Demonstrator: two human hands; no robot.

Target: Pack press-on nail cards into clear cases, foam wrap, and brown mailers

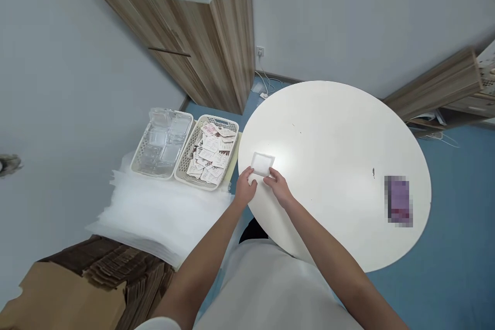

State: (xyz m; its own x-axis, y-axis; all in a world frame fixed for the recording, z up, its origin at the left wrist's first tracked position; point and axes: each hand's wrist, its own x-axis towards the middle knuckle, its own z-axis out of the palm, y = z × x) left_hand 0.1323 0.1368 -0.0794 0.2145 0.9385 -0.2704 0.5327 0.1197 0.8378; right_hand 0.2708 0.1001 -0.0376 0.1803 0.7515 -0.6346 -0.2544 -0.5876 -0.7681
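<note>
1. Apparently, my left hand (246, 187) and right hand (279, 186) held the white packet (263, 164) by its near corners, near the white table (332, 129)'s edge.
2. Cards (211, 157) and clear packs (170, 152) lay in baskets (193, 183); I judged much was left.

Left hand (246, 188) and right hand (280, 188) near each other, thumbs (254, 183) inward

The left forearm (212, 245) reaches in from behind and left of its hand; the right forearm (328, 241) comes from behind and right of the other. Both wrists (291, 203) look nearly straight. On each hand, the thumb stands apart from the bent forefinger. The torso (273, 283) lies behind both hands.
</note>
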